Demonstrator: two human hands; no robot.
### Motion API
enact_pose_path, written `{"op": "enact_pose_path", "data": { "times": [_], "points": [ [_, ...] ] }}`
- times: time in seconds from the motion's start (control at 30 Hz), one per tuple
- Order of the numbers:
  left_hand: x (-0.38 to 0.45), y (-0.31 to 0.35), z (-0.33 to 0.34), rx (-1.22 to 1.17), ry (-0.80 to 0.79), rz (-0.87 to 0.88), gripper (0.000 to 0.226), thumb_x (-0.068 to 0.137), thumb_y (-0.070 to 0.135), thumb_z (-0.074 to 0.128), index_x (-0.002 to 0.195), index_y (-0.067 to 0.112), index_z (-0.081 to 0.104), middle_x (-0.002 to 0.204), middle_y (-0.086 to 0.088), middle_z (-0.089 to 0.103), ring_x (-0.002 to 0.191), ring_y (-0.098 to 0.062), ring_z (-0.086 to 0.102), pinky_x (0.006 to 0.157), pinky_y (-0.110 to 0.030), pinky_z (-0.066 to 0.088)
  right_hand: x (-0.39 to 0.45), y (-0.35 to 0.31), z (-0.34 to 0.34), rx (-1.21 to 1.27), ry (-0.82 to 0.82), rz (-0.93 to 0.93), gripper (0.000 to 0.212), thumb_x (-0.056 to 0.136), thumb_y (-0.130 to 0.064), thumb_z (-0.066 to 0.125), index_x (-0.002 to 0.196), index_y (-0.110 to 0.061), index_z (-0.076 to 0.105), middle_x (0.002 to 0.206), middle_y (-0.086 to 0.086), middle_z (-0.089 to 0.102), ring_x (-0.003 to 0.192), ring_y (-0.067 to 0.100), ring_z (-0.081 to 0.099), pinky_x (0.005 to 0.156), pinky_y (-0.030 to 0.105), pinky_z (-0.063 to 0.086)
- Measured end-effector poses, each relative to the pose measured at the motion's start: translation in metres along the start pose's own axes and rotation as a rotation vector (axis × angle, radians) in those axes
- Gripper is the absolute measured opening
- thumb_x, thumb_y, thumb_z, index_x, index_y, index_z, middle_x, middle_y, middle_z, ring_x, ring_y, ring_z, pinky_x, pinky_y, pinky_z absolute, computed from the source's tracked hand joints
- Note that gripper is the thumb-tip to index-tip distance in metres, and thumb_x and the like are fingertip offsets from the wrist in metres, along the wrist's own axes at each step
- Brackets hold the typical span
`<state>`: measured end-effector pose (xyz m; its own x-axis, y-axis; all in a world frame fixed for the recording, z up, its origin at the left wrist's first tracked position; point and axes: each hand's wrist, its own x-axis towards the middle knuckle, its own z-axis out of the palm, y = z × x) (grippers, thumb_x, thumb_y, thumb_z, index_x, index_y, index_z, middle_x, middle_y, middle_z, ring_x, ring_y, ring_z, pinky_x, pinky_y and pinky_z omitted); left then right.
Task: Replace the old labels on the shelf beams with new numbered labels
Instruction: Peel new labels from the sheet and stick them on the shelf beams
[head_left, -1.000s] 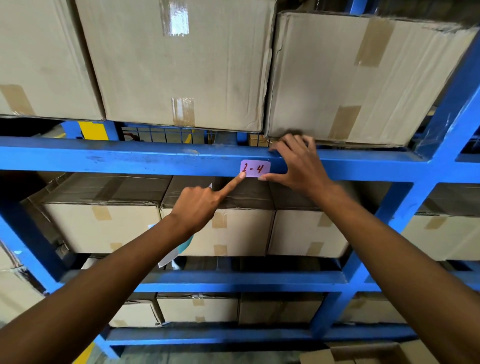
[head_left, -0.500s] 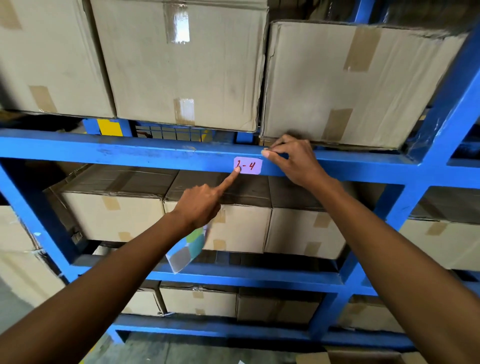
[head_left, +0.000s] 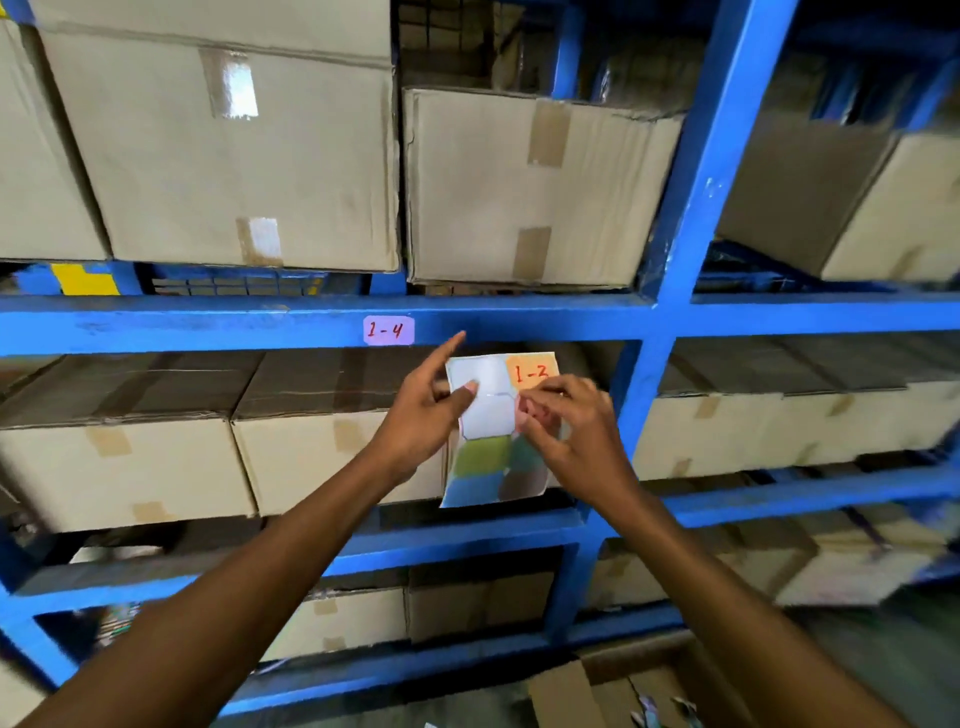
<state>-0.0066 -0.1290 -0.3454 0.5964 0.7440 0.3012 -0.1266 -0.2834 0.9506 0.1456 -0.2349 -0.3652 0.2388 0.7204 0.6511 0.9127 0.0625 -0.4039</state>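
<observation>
In the head view, both forearms are reaching forward and up from the bottom corners and are meeting just below the blue shelf beam (head_left: 208, 325). The left hand (head_left: 423, 415) is holding the left edge of the label sheet (head_left: 496, 431): its thumb is pressing on the front of the sheet, the other fingers are lying behind it, and the index finger is pointing up toward the beam without touching it. The right hand (head_left: 563, 421) is staying at the right side of the sheet, with the fingers curled and the fingertips pinching at a pink label (head_left: 524, 413) in the middle row. Just above these fingers, an orange label (head_left: 531, 371) marked "1-3" is sitting in the top right corner of the sheet. A pale label (head_left: 388, 330) marked "1-4" is sticking flat on the front of the beam, up and left of both hands. Cardboard boxes (head_left: 234, 156) are standing on the shelf above the beam.
</observation>
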Motion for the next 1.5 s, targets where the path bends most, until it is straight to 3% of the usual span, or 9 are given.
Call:
{"op": "enact_pose_path", "data": {
  "times": [0.2, 0.43, 0.7, 0.8, 1.0, 1.2, 1.3, 1.43, 1.5],
  "points": [
    [-0.008, 0.023, 0.051, -0.012, -0.133, 0.089, 0.052, 0.093, 0.004, 0.052, 0.138, 0.026, 0.041, 0.105, 0.000, 0.067, 0.083, -0.008, 0.070, 0.069, -0.021, 0.058, -0.014, 0.021, -0.065, 0.094, 0.226, 0.199, 0.041, 0.084, -0.025, 0.067, 0.122, -0.014, 0.060, 0.115, 0.005, 0.056, 0.110, 0.018, 0.052, 0.097, 0.036, 0.041],
    [0.001, 0.039, 0.109, -0.037, -0.206, 0.130, 0.054, 0.093, 0.005, 0.053, 0.140, 0.028, 0.039, 0.107, 0.008, 0.068, 0.090, -0.010, 0.071, 0.068, -0.019, 0.056, -0.021, 0.066, -0.125, 0.122, 0.263, 0.237, 0.045, 0.085, -0.023, 0.066, 0.127, -0.008, 0.056, 0.102, 0.005, 0.062, 0.095, 0.013, 0.059, 0.088, 0.033, 0.051],
    [0.037, 0.043, 0.225, 0.049, 0.033, 0.157, 0.042, 0.086, 0.005, 0.063, 0.118, 0.031, 0.058, 0.118, -0.003, 0.062, 0.089, -0.007, 0.062, 0.070, -0.011, 0.051, -0.020, 0.146, -0.185, 0.188, 0.298, 0.142, 0.051, 0.086, -0.009, 0.062, 0.134, -0.013, 0.048, 0.097, 0.002, 0.065, 0.087, 0.009, 0.060, 0.081, 0.024, 0.052],
    [0.045, 0.046, 0.264, 0.061, 0.078, 0.183, 0.040, 0.085, 0.006, 0.065, 0.117, 0.028, 0.059, 0.116, -0.001, 0.062, 0.094, -0.009, 0.061, 0.077, -0.016, 0.051, -0.017, 0.175, -0.204, 0.167, 0.329, 0.123, 0.043, 0.085, -0.009, 0.064, 0.127, -0.011, 0.056, 0.100, 0.010, 0.067, 0.088, 0.018, 0.061, 0.083, 0.035, 0.052],
    [0.057, 0.054, 0.311, 0.075, 0.023, 0.248, 0.037, 0.087, 0.006, 0.062, 0.118, 0.026, 0.057, 0.108, 0.011, 0.061, 0.084, 0.012, 0.060, 0.069, -0.005, 0.047, -0.015, 0.220, -0.223, 0.112, 0.356, 0.137, 0.041, 0.086, -0.013, 0.063, 0.126, -0.007, 0.056, 0.107, 0.010, 0.067, 0.099, 0.025, 0.061, 0.089, 0.046, 0.050],
    [0.081, 0.061, 0.327, 0.156, -0.075, 0.341, 0.041, 0.090, 0.010, 0.060, 0.122, 0.034, 0.055, 0.118, 0.006, 0.063, 0.099, -0.002, 0.062, 0.081, -0.015, 0.051, -0.004, 0.235, -0.225, 0.152, 0.417, 0.216, 0.039, 0.086, -0.014, 0.062, 0.124, -0.008, 0.058, 0.110, 0.010, 0.068, 0.102, 0.023, 0.061, 0.090, 0.045, 0.051],
    [0.091, 0.065, 0.332, 0.191, -0.105, 0.398, 0.043, 0.090, 0.010, 0.060, 0.121, 0.040, 0.053, 0.119, 0.006, 0.062, 0.100, 0.000, 0.060, 0.080, -0.010, 0.048, 0.006, 0.240, -0.230, 0.172, 0.427, 0.224, 0.035, 0.086, -0.012, 0.062, 0.122, -0.009, 0.061, 0.107, 0.007, 0.067, 0.100, 0.021, 0.062, 0.089, 0.041, 0.051],
    [0.103, 0.066, 0.331, 0.218, -0.115, 0.440, 0.042, 0.090, 0.010, 0.059, 0.125, 0.033, 0.053, 0.123, 0.003, 0.060, 0.106, -0.007, 0.058, 0.089, -0.020, 0.046, 0.018, 0.240, -0.229, 0.262, 0.457, 0.268, 0.027, 0.084, -0.008, 0.063, 0.111, -0.012, 0.067, 0.098, 0.002, 0.067, 0.090, 0.014, 0.063, 0.085, 0.034, 0.053],
    [0.109, 0.067, 0.329, 0.222, -0.119, 0.454, 0.042, 0.091, 0.010, 0.058, 0.127, 0.030, 0.054, 0.122, 0.005, 0.060, 0.096, 0.003, 0.058, 0.082, -0.013, 0.044, 0.025, 0.240, -0.228, 0.322, 0.486, 0.310, 0.020, 0.082, -0.006, 0.064, 0.100, -0.013, 0.071, 0.094, 0.003, 0.067, 0.087, 0.014, 0.063, 0.083, 0.033, 0.053]
  ]
}}
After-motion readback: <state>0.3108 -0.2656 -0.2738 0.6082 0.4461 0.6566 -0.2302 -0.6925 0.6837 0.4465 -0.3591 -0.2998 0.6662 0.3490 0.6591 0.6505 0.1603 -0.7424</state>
